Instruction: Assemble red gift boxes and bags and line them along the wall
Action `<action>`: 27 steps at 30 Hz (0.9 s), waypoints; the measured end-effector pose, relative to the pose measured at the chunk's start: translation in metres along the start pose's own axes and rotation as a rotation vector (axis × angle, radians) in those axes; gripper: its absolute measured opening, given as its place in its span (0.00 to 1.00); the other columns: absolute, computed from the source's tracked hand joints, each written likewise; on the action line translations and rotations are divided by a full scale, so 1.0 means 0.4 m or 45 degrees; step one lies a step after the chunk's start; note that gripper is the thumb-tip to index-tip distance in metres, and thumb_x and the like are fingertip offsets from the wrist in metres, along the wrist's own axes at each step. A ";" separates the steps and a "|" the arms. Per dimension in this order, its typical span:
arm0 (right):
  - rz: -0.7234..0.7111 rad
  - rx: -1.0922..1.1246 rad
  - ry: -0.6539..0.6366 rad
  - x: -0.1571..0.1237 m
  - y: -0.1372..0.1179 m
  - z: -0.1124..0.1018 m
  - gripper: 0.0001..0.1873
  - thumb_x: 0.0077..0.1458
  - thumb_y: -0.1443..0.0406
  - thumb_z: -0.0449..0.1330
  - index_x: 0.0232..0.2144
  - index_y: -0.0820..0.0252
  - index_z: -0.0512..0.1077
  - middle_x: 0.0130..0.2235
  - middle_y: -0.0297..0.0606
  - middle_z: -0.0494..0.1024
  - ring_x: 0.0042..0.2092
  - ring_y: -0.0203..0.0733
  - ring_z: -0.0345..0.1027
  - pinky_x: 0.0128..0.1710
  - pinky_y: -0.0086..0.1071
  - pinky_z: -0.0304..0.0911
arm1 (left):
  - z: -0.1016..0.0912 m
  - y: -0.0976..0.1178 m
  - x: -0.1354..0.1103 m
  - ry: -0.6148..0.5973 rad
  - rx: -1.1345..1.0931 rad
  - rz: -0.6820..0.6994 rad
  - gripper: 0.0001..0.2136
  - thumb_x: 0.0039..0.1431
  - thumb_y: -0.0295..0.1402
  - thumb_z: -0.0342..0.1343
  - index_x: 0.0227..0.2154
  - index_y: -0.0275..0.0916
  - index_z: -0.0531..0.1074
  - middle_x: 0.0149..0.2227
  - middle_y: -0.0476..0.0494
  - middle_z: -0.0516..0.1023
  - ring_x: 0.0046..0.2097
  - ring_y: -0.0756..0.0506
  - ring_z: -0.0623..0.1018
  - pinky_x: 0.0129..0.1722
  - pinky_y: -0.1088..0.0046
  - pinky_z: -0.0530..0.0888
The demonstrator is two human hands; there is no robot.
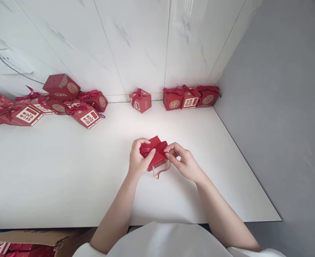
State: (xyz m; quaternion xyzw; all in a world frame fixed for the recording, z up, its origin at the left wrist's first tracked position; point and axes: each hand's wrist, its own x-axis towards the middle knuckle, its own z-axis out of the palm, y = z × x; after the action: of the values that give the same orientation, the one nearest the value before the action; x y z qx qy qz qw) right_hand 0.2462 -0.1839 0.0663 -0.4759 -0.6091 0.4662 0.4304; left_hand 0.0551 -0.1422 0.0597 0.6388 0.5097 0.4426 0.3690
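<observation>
In front of me on the white table is a red gift box (156,140) with a red ribbon bow (160,147) tied on its top. A twisted gold cord handle (157,175) hangs from the side nearest me. My left hand (141,155) wraps round the box's left side, its thumb lying on the bow's middle. At the right of the bow, my right hand (181,159) pinches the ribbon between thumb and fingers. The box's left side is partly hidden by my left hand.
One red gift box (144,102) stands alone by the marbled wall. Three more boxes (191,98) form a row right of it. Several boxes (63,87) are heaped at the left, near a grey cable (11,67). A cardboard carton (39,238) with red boxes sits below the table's front edge.
</observation>
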 end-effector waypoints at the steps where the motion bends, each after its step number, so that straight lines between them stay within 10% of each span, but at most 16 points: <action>1: 0.012 0.010 0.038 0.002 0.005 -0.003 0.10 0.64 0.56 0.54 0.43 0.54 0.67 0.33 0.33 0.73 0.34 0.39 0.67 0.37 0.34 0.64 | -0.011 -0.001 0.001 0.028 -0.010 -0.011 0.16 0.55 0.34 0.61 0.46 0.45 0.66 0.52 0.43 0.70 0.54 0.44 0.72 0.51 0.65 0.71; 5: 0.057 0.060 0.248 0.020 0.022 -0.027 0.17 0.63 0.51 0.54 0.49 0.53 0.66 0.44 0.39 0.74 0.45 0.43 0.69 0.42 0.36 0.65 | -0.090 -0.001 0.008 0.242 0.134 -0.064 0.12 0.56 0.42 0.60 0.38 0.43 0.67 0.43 0.46 0.73 0.48 0.44 0.73 0.45 0.68 0.69; 9: -0.011 -0.044 0.192 0.051 0.002 -0.047 0.14 0.62 0.53 0.56 0.46 0.50 0.71 0.55 0.40 0.69 0.57 0.46 0.63 0.53 0.41 0.62 | -0.148 0.007 0.007 -0.162 0.358 -0.227 0.19 0.61 0.50 0.51 0.23 0.40 0.68 0.30 0.48 0.72 0.34 0.46 0.72 0.35 0.69 0.67; 12: -0.120 -0.191 0.128 0.081 -0.024 -0.040 0.10 0.62 0.56 0.57 0.39 0.50 0.76 0.56 0.40 0.68 0.61 0.47 0.60 0.59 0.44 0.57 | -0.141 0.006 0.002 -0.401 0.432 -0.246 0.17 0.56 0.52 0.56 0.28 0.42 0.72 0.34 0.48 0.75 0.34 0.45 0.74 0.34 0.68 0.67; 27: -0.016 0.012 0.001 0.107 0.022 0.031 0.13 0.57 0.62 0.61 0.45 0.53 0.72 0.58 0.41 0.65 0.58 0.43 0.63 0.59 0.41 0.58 | -0.106 0.006 0.001 -0.562 0.019 -0.290 0.16 0.61 0.45 0.53 0.25 0.40 0.66 0.37 0.46 0.68 0.37 0.47 0.70 0.37 0.69 0.70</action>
State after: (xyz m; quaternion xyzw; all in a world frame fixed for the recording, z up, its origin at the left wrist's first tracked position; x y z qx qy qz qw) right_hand 0.2281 -0.1430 0.0589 -0.4703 -0.6096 0.4661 0.4359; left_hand 0.0158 -0.1415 0.0763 0.6610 0.4889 0.2442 0.5143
